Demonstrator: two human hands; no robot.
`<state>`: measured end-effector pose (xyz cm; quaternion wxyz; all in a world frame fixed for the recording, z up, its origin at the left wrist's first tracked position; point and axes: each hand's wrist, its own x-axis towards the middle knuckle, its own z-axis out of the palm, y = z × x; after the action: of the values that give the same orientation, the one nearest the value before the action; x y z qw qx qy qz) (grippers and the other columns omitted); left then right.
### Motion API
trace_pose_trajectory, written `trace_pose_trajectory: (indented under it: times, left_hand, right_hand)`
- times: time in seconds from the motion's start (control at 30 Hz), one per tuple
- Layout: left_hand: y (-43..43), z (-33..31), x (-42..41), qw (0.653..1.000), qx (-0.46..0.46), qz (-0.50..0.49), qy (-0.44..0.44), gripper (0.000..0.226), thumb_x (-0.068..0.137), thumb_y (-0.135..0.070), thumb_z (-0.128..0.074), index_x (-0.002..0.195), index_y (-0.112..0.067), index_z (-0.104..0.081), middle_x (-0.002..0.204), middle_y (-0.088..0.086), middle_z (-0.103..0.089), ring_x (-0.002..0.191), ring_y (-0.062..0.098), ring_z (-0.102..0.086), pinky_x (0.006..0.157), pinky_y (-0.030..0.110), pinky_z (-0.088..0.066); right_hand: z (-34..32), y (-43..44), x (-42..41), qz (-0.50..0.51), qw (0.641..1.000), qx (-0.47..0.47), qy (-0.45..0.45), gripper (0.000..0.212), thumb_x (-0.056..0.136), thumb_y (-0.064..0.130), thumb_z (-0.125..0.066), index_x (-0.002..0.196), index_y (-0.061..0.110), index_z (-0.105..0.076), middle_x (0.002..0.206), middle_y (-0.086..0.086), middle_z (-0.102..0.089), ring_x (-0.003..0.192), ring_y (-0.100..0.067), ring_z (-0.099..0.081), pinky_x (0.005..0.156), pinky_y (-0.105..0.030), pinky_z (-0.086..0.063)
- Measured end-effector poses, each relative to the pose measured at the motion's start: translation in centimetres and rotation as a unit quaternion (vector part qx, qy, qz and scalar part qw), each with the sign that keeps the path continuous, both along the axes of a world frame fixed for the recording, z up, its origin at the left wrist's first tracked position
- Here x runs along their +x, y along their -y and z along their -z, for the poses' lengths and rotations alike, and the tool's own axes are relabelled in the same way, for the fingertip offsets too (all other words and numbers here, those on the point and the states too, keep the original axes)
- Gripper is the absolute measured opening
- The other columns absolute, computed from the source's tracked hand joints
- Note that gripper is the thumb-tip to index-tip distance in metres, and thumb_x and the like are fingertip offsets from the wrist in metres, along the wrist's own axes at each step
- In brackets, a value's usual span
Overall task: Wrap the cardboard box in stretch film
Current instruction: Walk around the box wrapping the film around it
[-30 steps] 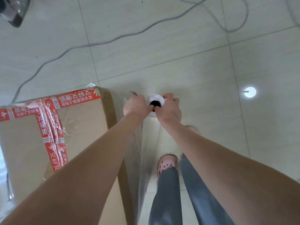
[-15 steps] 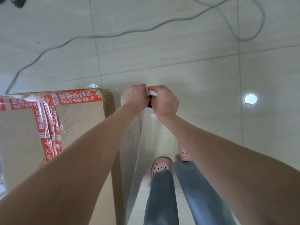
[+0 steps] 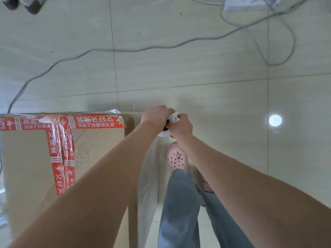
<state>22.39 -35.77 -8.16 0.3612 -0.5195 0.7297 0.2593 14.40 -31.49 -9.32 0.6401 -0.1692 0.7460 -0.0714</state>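
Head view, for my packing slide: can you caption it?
Left hand and right hand grip the stretch film roll at the corner of the cardboard box, film hanging along its side.

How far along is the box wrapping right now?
Done: wrinkled film covers the box's taped top edge. In hand: left hand and right hand grip the roll beside the box's corner, with film stretched down the right side. Left: film is not yet cut from the roll; the other sides are out of view, so more passes may remain.
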Motion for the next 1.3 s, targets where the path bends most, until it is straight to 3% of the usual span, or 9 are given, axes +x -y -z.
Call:
trace_pose_trajectory:
  times: [0.13,0.27,0.53,0.6,0.7,0.83,0.97,1.13,1.3]
  left_hand:
    - [1.9,0.0,0.6,1.000,-0.010,0.020,0.018,0.025,0.089,-0.006,-0.048,0.108,-0.019,-0.058,0.111,0.007,-0.060,0.104,0.027,-0.059,0.073,0.032,-0.047]
    - [3.4,-0.1,2.1,1.000,-0.024,-0.019,-0.005,0.022,0.087,-0.008,-0.048,0.101,-0.017,-0.062,0.106,0.008,-0.062,0.100,0.028,-0.061,0.070,0.032,-0.046]
    - [6.5,-0.4,5.9,0.973,-0.026,-0.229,-0.012,0.013,0.084,-0.015,-0.055,0.092,-0.007,-0.063,0.090,0.009,-0.062,0.080,0.028,-0.060,0.061,0.030,-0.044]
    - [7.0,-0.3,7.3,0.960,-0.015,-0.280,-0.004,0.011,0.082,-0.017,-0.058,0.086,-0.007,-0.059,0.084,0.008,-0.058,0.076,0.029,-0.059,0.059,0.029,-0.045]
    - [7.6,0.0,8.8,0.945,-0.003,-0.327,-0.013,0.010,0.082,-0.016,-0.059,0.085,-0.008,-0.055,0.086,0.011,-0.059,0.075,0.029,-0.057,0.058,0.029,-0.043]
    - [8.3,0.5,8.7,0.967,-0.002,-0.246,-0.062,0.036,0.085,-0.011,-0.056,0.120,-0.019,-0.055,0.114,0.006,-0.061,0.099,0.027,-0.060,0.072,0.032,-0.048]
    - [9.2,0.6,8.7,0.987,-0.040,-0.140,-0.070,0.030,0.088,-0.014,-0.050,0.117,-0.016,-0.059,0.114,0.006,-0.057,0.104,0.028,-0.058,0.075,0.033,-0.046]
    - [9.4,0.0,9.9,0.958,-0.062,-0.272,-0.064,0.021,0.081,-0.012,-0.054,0.098,-0.011,-0.065,0.099,0.006,-0.063,0.089,0.027,-0.062,0.067,0.031,-0.050]
    - [10.0,-0.3,12.0,0.901,-0.054,-0.428,-0.051,0.021,0.081,-0.021,-0.063,0.097,-0.007,-0.061,0.092,0.008,-0.064,0.079,0.026,-0.060,0.059,0.029,-0.044]
  right_hand:
    - [0.0,1.2,0.6,-0.035,0.999,-0.011,-0.034,0.041,0.083,0.025,-0.064,0.121,0.022,-0.048,0.101,-0.001,-0.058,0.091,-0.022,-0.059,0.083,-0.035,-0.052]
    - [-0.6,3.0,1.5,-0.081,0.992,-0.053,-0.086,0.025,0.085,0.023,-0.056,0.110,0.028,-0.056,0.091,0.004,-0.055,0.086,-0.022,-0.058,0.073,-0.029,-0.047]
    - [-0.9,7.2,4.4,-0.223,0.949,-0.169,-0.142,0.036,0.086,0.014,-0.047,0.119,0.025,-0.058,0.114,0.004,-0.063,0.099,-0.021,-0.059,0.075,-0.027,-0.041]
    - [-0.9,7.3,5.3,-0.203,0.951,-0.196,-0.127,0.032,0.087,0.016,-0.051,0.118,0.022,-0.053,0.121,0.004,-0.055,0.095,-0.020,-0.058,0.073,-0.028,-0.039]
    - [-0.9,7.4,6.1,-0.110,0.981,-0.112,-0.115,0.039,0.084,0.028,-0.061,0.118,0.020,-0.045,0.122,0.002,-0.042,0.081,-0.022,-0.055,0.069,-0.027,-0.036]
    - [-0.7,8.2,6.7,-0.119,0.985,-0.076,-0.099,0.029,0.081,0.027,-0.062,0.105,0.022,-0.046,0.112,0.001,-0.046,0.077,-0.018,-0.051,0.069,-0.026,-0.035]
    - [-0.6,9.2,7.3,-0.179,0.970,-0.106,-0.128,0.025,0.082,0.024,-0.059,0.107,0.024,-0.053,0.107,0.003,-0.048,0.076,-0.016,-0.049,0.066,-0.027,-0.034]
    - [-1.1,10.9,8.1,-0.235,0.946,-0.170,-0.146,0.026,0.085,0.014,-0.050,0.106,0.024,-0.061,0.110,0.004,-0.055,0.084,-0.018,-0.052,0.066,-0.027,-0.034]
    - [-1.3,12.6,9.8,-0.224,0.944,-0.197,-0.140,0.030,0.086,0.010,-0.049,0.114,0.019,-0.053,0.117,-0.001,-0.051,0.095,-0.022,-0.055,0.068,-0.029,-0.036]
